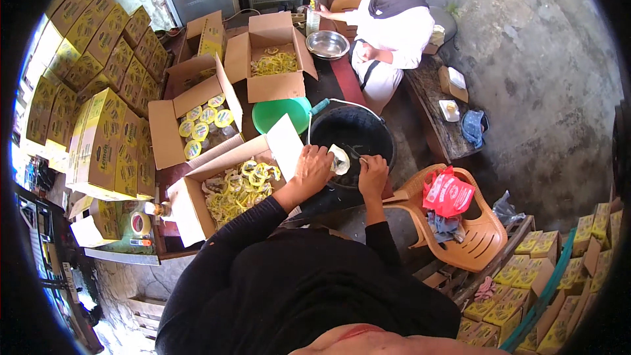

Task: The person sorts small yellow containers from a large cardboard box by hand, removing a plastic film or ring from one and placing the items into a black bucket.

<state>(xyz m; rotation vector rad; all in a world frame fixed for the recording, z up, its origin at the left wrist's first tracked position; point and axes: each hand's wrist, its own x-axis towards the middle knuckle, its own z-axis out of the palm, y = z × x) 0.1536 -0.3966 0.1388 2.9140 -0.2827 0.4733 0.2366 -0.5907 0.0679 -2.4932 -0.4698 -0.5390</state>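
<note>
Above the near rim of a black bucket (383, 130) with a wire handle, my left hand (313, 172) is closed on a small whitish plastic cup (339, 160), tilted on its side. My right hand (373, 175) is just to the right, its fingers pinched together over the bucket. A thin dark sliver shows at its fingertips, too small to name. Left of my hands, an open carton (186, 205) holds a heap of yellow and clear lid strips (238, 190). Behind it, another open carton (167, 133) contains sealed cups with yellow lids (208, 115).
A green basin (279, 113) stands behind the bucket, near a metal bowl (328, 44) and a third carton (250, 71). A co-worker (391, 33) sits across, holding a bottle (313, 18). An orange chair (480, 240) with a red bag is at right; stacked cartons (105, 148) rise at left.
</note>
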